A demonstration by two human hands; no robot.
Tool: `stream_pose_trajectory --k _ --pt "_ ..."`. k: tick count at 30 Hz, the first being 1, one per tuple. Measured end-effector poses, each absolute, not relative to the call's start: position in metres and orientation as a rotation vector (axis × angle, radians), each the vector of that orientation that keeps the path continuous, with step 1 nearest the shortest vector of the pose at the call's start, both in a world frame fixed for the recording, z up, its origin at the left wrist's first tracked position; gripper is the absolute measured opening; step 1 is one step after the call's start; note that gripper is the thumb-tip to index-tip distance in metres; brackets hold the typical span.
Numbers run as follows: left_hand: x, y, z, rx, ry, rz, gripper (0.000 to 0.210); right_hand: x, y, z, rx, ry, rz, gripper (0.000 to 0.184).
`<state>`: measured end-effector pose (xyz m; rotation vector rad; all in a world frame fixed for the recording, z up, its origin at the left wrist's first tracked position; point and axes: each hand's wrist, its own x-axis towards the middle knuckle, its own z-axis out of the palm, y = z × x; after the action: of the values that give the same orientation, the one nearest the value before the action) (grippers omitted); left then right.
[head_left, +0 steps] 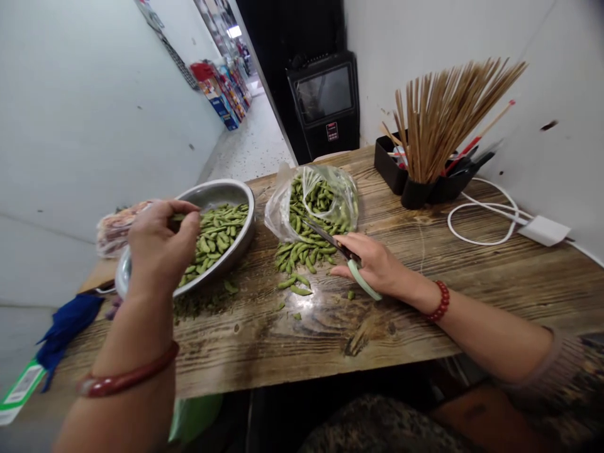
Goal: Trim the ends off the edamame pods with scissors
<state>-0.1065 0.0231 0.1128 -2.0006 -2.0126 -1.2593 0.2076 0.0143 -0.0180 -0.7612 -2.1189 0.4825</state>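
A pair of scissors is being gripped in the right hand, above the wooden table. Its long axis is being held aslant: the blades are being aimed forward and leftward from the grip, at a clear plastic bag, while a mint-green handle is being angled back toward the body. The bag is being filled out by green pods, and loose pods are being spread just left of the grip. Well to its left, a metal bowl is being half covered by the left hand; more pods are being held inside. That hand's thumb and fingertips are being brought near each other (whether a pod is being pinched cannot be told). Beyond the right grip, thin sticks are being held upright by a black holder.
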Motion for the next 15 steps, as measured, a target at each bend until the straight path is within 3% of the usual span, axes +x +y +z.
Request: stream_pose_trajectory --k 3,10,15 --pt "-0.120 0.024 0.111 -2.119 -1.868 -0.874 0.033 0.208 0.015 -0.017 -0.765 -2.116 0.485 0.048" --pt "-0.075 -0.021 0.048 -2.801 -1.850 -0.584 0.013 0.208 0.014 -0.017 -0.777 -2.121 0.470 0.048" --pt "-0.067 -0.032 0.006 -2.779 -1.951 -0.463 0.008 0.208 0.012 -0.014 -0.764 -2.138 0.496 0.048"
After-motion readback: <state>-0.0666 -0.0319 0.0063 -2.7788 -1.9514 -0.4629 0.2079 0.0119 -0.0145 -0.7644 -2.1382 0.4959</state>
